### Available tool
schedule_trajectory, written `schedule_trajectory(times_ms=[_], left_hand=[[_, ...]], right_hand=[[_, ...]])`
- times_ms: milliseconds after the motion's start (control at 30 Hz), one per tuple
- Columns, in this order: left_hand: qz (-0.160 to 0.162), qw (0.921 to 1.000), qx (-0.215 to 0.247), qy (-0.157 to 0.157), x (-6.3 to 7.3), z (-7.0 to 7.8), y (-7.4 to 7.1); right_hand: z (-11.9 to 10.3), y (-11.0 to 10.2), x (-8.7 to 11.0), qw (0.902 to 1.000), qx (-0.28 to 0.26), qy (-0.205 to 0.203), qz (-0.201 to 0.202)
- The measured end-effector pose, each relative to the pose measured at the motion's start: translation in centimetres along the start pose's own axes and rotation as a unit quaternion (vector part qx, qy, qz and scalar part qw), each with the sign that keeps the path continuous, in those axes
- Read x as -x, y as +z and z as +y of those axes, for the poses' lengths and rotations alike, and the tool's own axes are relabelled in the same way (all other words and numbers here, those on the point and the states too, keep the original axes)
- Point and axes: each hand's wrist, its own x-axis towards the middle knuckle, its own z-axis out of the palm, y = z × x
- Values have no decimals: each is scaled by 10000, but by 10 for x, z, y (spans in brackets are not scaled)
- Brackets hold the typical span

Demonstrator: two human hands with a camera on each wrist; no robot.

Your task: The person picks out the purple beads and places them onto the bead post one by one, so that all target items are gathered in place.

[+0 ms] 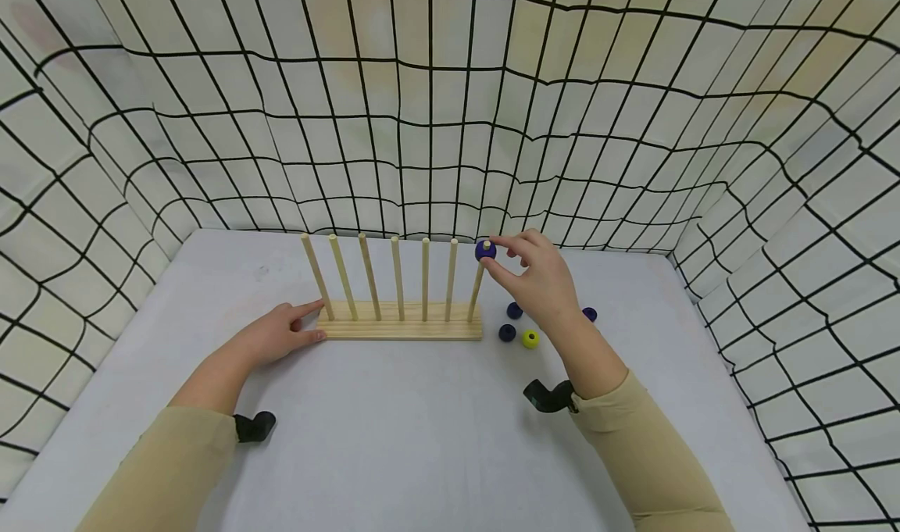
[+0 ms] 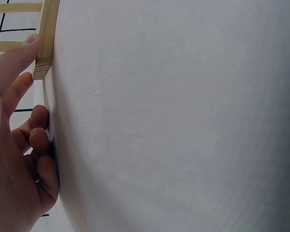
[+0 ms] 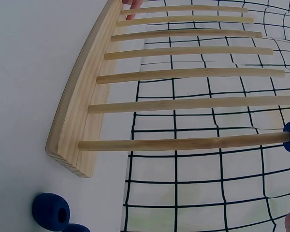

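Note:
A pale wooden peg rack, a flat base with a row of several upright rods, stands on the white table. At its left end, my left hand holds the base between thumb and forefinger; in the left wrist view the other fingers are curled by the tabletop. My right hand pinches a dark blue bead between thumb and forefinger at the top of the rightmost rod. The rod's tip shows through the bead's hole. The other rods carry no beads.
Right of the rack lie loose dark blue beads and one yellow-green bead. Another blue bead lies partly behind the right wrist. Black netting over white walls surrounds the table at the back and sides.

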Motion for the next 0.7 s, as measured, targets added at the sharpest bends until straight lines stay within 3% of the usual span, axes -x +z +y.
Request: schedule_trajectory(times_ms=[700], left_hand=[[13, 10000, -66, 45, -1, -2, 0]], right_hand=[[6, 0, 5, 10000, 64, 37, 39]])
